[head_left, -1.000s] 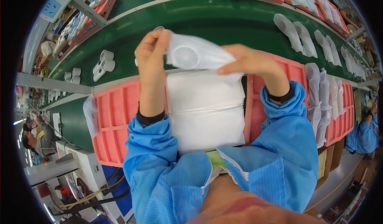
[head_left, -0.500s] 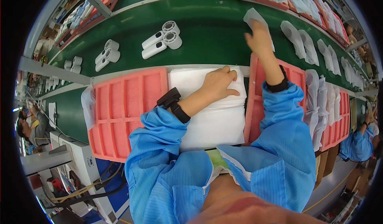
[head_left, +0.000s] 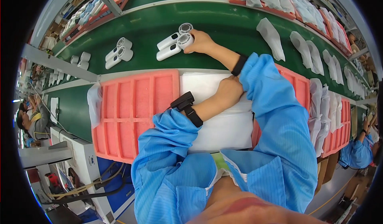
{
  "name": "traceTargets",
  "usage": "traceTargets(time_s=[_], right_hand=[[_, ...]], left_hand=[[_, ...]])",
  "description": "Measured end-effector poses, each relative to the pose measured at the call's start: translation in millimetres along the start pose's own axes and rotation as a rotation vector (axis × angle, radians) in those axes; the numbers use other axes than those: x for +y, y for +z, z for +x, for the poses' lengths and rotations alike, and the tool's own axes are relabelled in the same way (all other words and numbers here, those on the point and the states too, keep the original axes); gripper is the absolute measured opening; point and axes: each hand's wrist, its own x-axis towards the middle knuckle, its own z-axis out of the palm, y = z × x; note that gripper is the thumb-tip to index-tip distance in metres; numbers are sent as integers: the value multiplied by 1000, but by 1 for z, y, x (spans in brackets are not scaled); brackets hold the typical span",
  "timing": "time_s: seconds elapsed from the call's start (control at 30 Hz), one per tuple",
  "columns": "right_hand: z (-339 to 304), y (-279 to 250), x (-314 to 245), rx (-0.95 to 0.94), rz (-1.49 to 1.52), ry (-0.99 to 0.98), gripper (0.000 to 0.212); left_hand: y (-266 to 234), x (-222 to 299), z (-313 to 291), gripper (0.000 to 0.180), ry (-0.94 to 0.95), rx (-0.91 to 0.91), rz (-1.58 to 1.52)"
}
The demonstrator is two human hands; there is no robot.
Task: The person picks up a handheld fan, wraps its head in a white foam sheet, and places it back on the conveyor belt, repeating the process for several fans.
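My right hand reaches across to the green belt, its fingers closed round the ring-shaped head of a white handheld fan. Another white handheld fan lies right beside it, on the far side. My left hand is bent over the stack of white sleeve bags in front of me. Its fingertips are hidden by the right sleeve and the hand itself. A bagged fan lies on the belt to the right of my right hand.
Pink compartment trays flank the stack. More bare fans lie along the belt at left, bagged ones at right. Filled bags rest on the right tray. Further trays line the far side; co-workers sit at both sides.
My right hand has left the bagged fan at right and moved left onto a bare fan. My left hand has shifted slightly right on the stack, its fingers no longer spread in view.
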Motion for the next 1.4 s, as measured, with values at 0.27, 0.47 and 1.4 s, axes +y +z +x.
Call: traceTargets(time_s=[0.27, 0.47, 1.4], right_hand=[[-89, -65, -41, 266, -148, -303, 53], [-120, -81, -7, 283, -207, -234, 50], [-166, -110, -45, 382, -34, -413, 62]], left_hand=[[-31, 2, 7, 10, -138, -202, -181], [-43, -4, 16, 9, -162, -288, -279], [-143, -4, 39, 7, -476, 542, -1248]])
